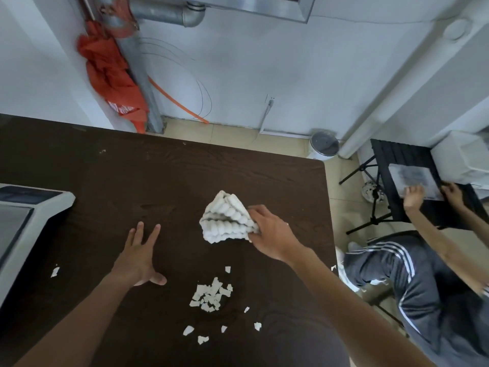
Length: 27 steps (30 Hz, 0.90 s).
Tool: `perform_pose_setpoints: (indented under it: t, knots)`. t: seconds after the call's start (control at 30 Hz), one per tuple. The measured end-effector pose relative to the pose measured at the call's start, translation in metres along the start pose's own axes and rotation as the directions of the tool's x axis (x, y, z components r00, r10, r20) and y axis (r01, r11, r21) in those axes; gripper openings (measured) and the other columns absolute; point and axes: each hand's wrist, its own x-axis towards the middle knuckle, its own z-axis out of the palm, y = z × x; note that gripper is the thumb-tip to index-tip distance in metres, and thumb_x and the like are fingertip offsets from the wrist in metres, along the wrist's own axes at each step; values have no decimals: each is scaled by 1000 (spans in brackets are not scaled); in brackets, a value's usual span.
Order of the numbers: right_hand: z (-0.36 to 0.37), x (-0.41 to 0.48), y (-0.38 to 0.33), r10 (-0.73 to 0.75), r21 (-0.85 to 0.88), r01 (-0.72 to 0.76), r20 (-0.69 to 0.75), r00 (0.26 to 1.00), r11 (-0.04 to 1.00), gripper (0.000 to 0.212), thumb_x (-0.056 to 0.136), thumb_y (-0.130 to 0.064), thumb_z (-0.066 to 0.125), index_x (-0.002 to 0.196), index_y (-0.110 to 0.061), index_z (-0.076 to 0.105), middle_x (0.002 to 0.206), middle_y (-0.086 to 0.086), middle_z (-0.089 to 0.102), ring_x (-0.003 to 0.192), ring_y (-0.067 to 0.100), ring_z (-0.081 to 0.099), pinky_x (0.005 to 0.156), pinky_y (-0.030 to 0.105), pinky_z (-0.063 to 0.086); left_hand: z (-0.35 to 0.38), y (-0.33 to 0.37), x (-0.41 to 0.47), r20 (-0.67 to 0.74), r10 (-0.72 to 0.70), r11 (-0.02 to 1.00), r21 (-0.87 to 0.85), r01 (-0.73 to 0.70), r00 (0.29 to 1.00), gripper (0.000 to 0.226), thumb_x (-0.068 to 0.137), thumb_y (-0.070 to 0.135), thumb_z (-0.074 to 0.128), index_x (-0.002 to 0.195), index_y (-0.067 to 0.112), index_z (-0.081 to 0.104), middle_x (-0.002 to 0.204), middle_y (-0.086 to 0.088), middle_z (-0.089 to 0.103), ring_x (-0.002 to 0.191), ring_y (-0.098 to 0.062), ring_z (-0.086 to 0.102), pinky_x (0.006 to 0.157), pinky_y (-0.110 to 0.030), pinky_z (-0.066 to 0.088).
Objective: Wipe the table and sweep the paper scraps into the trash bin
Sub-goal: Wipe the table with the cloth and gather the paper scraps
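A white ribbed cloth (226, 218) lies bunched on the dark wooden table (164, 176). My right hand (272, 231) grips the cloth's right edge. My left hand (140, 255) rests flat on the table to the left, fingers spread, holding nothing. A pile of white paper scraps (210, 296) sits near the front of the table, with several loose scraps (202, 339) around it and one at the left (55, 271). A small white trash bin with a dark lid (323, 145) stands on the floor past the table's far right corner.
A grey and white device (26, 215) sits on the table's left edge. Another person (423, 282) in dark striped clothes sits at the right, hands on a tray on a black folding table (397, 165). An orange bag (111, 75) hangs on a pipe behind.
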Motion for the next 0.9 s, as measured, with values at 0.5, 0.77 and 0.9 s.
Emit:
perform_pose_setpoints:
  t: [0.5,0.77,0.9]
  knots:
    - [-10,16,87,232,-271,-276,-184,955,922,59,90,-37,59,143,-22,39,148,5,45,134,28,45,110,46,37,0,4,1,-32,6,999,-41,-7,999,147,60,38,95,159,33,-14,165,-3,-29,154,-26,-20,121,-50,25]
    - [50,-76,31,127,-242,-157,-134,983,958,63,77,-52,62,133,-27,48,127,-2,55,114,21,53,96,40,46,-4,12,-2,-31,6,995,99,-2,999,146,64,44,92,159,27,-18,165,-11,-26,154,-31,-16,121,-50,27]
    - [43,-78,30,127,-162,-143,-105,986,976,57,81,-50,59,133,-28,49,121,-4,54,109,20,53,93,37,45,-5,12,-3,-16,10,992,125,-8,1000,146,64,45,91,159,27,-18,165,-11,-26,155,-31,-16,122,-49,27]
